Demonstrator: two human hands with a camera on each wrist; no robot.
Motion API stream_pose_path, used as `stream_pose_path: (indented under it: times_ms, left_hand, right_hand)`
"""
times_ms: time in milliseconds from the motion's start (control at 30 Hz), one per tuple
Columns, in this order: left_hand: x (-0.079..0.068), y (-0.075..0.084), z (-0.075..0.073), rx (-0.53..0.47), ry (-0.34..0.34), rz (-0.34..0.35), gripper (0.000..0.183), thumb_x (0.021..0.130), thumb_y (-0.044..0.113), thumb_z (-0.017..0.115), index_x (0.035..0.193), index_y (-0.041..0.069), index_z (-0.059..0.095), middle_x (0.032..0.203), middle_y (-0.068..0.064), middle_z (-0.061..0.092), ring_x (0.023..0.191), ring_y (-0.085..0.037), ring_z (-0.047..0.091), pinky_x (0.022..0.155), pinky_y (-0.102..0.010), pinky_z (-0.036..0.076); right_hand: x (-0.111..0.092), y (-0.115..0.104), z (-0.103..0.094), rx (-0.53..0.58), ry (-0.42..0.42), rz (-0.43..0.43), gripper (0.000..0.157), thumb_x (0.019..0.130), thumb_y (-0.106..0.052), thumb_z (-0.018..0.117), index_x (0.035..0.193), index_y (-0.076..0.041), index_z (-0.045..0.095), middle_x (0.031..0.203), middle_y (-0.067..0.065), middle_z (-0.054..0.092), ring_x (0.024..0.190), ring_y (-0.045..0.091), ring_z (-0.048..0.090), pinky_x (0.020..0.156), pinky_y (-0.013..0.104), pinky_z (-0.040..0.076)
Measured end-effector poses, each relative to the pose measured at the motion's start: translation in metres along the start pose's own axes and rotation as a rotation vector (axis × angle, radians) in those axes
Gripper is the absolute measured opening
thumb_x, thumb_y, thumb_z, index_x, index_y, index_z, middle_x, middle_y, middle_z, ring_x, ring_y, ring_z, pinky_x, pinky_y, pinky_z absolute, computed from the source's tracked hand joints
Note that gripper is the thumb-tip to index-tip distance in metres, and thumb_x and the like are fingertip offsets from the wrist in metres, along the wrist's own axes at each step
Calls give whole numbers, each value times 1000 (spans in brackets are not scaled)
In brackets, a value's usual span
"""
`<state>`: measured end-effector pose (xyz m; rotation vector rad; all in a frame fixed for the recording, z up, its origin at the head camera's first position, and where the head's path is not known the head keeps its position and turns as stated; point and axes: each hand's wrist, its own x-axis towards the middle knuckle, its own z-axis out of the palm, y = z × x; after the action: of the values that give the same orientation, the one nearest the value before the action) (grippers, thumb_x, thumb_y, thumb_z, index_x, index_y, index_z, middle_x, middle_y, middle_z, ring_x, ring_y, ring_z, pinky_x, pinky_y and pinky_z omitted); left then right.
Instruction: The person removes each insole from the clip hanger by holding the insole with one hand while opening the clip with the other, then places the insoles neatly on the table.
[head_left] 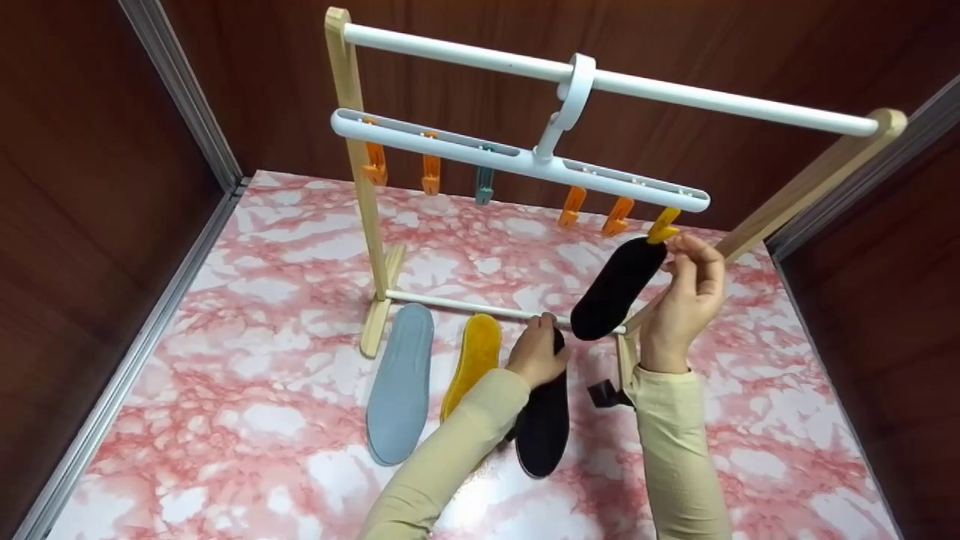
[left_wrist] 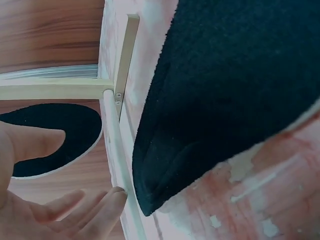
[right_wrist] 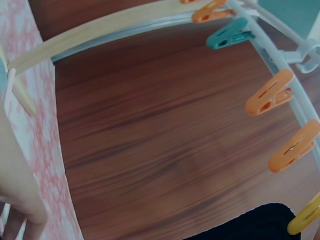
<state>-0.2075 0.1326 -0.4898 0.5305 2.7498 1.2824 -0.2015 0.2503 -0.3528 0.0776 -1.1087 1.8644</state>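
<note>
A black insole (head_left: 619, 289) hangs toe-down from the yellow clip (head_left: 663, 226) at the hanger's right end. My right hand (head_left: 691, 294) is beside that clip, its bent fingertips right at the insole's upper edge; I cannot tell whether they pinch it. Over a second black insole (head_left: 544, 427) lying on the table is my left hand (head_left: 538, 352). The left wrist view shows this left hand (left_wrist: 55, 195) with thumb and fingers apart and nothing between them, next to the lying insole (left_wrist: 220, 100). A yellow insole (head_left: 474, 352) and a grey insole (head_left: 401, 382) lie further left.
The white hanger (head_left: 450, 152) hooks over the rail (head_left: 480, 56) of a wooden-legged rack. Orange clips (head_left: 430, 165) and a teal clip (head_left: 484, 176) hang from it holding nothing. A low white bar (head_left: 465, 303) crosses near the table. Brown panels (head_left: 67, 187) enclose the sides and back.
</note>
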Motion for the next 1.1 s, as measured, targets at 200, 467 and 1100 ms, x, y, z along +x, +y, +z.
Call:
stream_pose_path:
  times_ms: [200, 467, 1100]
  left_hand:
    - [8, 6, 4, -40, 11, 50, 56, 87, 22, 67, 132, -4, 45, 121, -20, 56, 108, -32, 59, 96, -36, 46]
    - [14, 15, 7, -78, 111, 64, 51, 86, 21, 68, 129, 0, 48, 120, -18, 59, 108, -31, 58, 95, -37, 47]
    - [31, 30, 10, -186, 174, 126, 31, 91, 11, 63, 121, 7, 56, 119, -10, 64, 111, -25, 58, 97, -33, 45]
  right_hand:
    - [-1, -1, -1, 8, 25, 42, 25, 89, 16, 43, 89, 3, 64, 84, 11, 62, 83, 21, 56, 69, 24, 42]
    - [-2, 2, -2, -11, 20, 55, 24, 89, 15, 44, 88, 3, 64, 85, 10, 61, 82, 20, 55, 69, 24, 44]
    - [4, 3, -15, -176, -28, 68, 27, 88, 14, 46, 101, -2, 63, 100, 9, 63, 101, 22, 57, 88, 27, 44]
